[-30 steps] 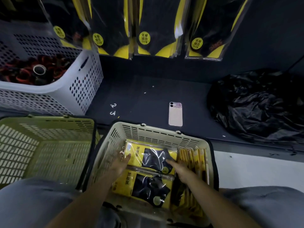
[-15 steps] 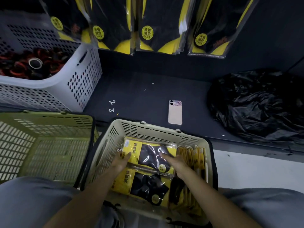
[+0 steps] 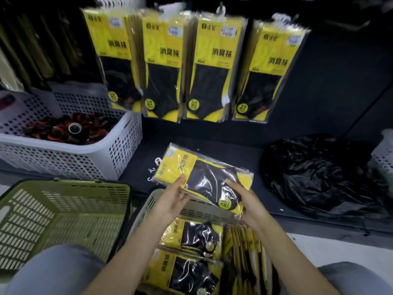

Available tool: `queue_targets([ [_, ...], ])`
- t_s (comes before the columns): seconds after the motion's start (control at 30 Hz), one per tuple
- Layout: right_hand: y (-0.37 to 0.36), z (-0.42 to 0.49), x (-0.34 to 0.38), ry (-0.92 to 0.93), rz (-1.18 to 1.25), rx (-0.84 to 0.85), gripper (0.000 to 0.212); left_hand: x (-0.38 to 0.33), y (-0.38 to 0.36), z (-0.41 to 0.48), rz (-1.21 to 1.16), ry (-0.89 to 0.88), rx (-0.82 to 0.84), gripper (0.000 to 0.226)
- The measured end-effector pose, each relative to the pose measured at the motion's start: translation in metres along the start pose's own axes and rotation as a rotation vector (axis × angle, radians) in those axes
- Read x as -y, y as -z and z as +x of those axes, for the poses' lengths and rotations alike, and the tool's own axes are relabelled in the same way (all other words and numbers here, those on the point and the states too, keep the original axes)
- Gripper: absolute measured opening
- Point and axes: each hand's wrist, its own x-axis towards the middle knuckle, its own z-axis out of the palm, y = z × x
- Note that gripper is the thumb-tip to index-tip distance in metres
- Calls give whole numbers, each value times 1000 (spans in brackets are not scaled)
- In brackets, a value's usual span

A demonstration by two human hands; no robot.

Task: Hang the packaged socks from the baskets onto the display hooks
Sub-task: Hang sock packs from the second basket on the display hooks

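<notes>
While left hand (image 3: 172, 201) and right hand (image 3: 249, 200) grip a pack (image 3: 204, 176), beige basket (image 3: 148, 207) below holding more packs (image 3: 191, 237), white crate (image 3: 119, 150) holding red-black items (image 3: 60, 129).

A shop: packaged socks (image 3: 163, 67) hang in rows above baskets (image 3: 63, 213).

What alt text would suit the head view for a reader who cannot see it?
The left hand and right hand hold a bundle of packaged socks above a beige basket with more packs inside. Four groups of matching packs hang on the wall behind; a green basket sits left, a black plastic bag right.
</notes>
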Motion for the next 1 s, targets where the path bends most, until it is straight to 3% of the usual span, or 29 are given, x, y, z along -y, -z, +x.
queue_targets([
  [0.03,0,-5,6,29,32,30,106,-8,-12,-5,41,-50,51,41],
  [0.13,-1,-19,25,205,24,99,79,-29,-46,-18,204,-227,32,22],
  [0.27,-2,-30,62,537,-52,-147,67,-51,-82,-29,431,-481,-5,23],
  [0.37,-13,-50,98,757,-157,-138,49,-62,-111,-39,565,-608,84,22],
  [0.5,-24,-73,133,914,-158,-88,13,-66,-144,-52,657,-700,212,32],
  [0.77,-16,-91,156,851,-46,-16,35,-76,-179,-56,646,-714,252,36],
  [1.0,-5,-79,184,828,-9,0,21,-101,-193,-51,614,-757,212,34],
])
